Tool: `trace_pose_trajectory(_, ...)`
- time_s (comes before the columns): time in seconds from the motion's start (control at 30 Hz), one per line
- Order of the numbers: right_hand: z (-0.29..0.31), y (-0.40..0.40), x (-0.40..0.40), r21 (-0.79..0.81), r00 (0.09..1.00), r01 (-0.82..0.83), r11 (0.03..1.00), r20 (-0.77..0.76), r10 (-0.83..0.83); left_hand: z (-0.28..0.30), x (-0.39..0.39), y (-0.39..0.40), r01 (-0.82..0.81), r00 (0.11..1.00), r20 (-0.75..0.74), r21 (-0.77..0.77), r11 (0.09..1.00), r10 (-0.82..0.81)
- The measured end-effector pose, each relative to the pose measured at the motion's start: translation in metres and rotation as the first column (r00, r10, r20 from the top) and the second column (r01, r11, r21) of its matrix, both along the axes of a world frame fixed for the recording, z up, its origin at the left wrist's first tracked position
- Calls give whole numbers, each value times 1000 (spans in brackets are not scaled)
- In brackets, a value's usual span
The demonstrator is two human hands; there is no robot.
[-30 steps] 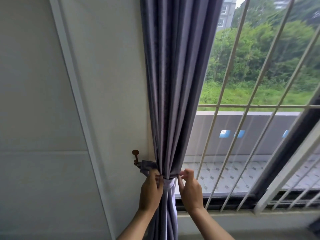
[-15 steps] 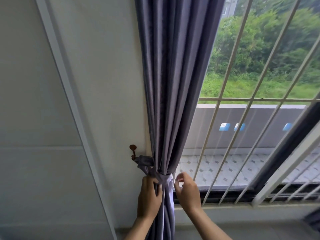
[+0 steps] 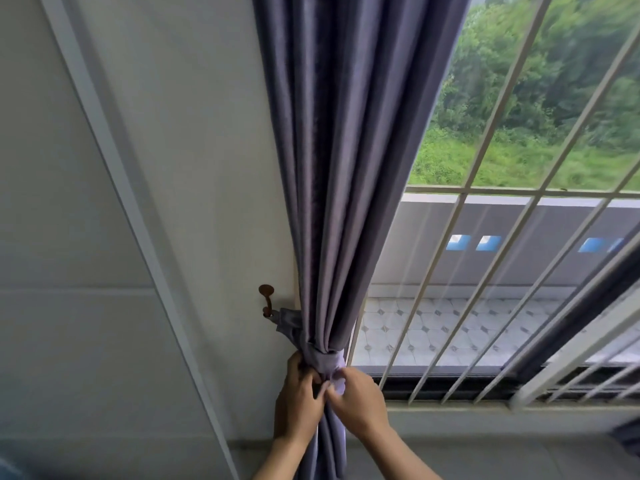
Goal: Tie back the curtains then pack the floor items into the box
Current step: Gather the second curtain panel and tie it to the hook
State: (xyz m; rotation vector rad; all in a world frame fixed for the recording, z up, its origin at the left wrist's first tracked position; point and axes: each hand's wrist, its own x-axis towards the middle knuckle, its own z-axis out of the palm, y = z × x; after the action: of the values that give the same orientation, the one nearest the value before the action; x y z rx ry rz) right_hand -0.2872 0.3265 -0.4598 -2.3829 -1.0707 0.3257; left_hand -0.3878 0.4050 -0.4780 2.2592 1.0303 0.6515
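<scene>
A grey-purple curtain (image 3: 346,168) hangs gathered at the window's left side. A tieback band (image 3: 323,358) of the same cloth wraps it low down and runs left to a small brown wall hook (image 3: 266,301). My left hand (image 3: 299,400) grips the curtain just under the band on its left. My right hand (image 3: 356,398) pinches the band's loose end at the front, touching my left hand. The floor items and the box are out of view.
White window bars (image 3: 485,271) and a dark frame (image 3: 568,327) fill the right side, above a pale sill (image 3: 485,414). A white wall with a slanted trim strip (image 3: 114,174) takes up the left.
The view has tilted down slightly. My right hand moved left from beside the curtain onto the band, meeting my left hand, which stayed just under the band.
</scene>
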Motion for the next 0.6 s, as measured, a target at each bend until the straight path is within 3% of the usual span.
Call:
trace_pose_trajectory(0.23, -9, 3, 12, -66, 982, -109, 992, 147, 117, -7, -2, 4, 43, 993, 114, 10, 999, -44)
trace_pose_trajectory(0.33, -22, -8, 13, -128, 978, -105, 986, 168, 126, -11, -10, 9, 63, 996, 71, -80, 995, -58)
trace_pose_trajectory(0.43, -28, -17, 14, -158, 972, -115, 981, 185, 143, -13, -18, 10, 97, 994, 56, -26, 995, -95)
trace_pose_trajectory(0.5, -21, -16, 18, -182, 976, -104, 978, 171, 136, -12, -19, 7, 114, 988, 109, -5, 993, -113)
trace_pose_trajectory(0.6, -13, -16, 24, -154, 980, -94, 984, 159, 119, -5, -21, -1, 46, 975, 220, -109, 993, -21)
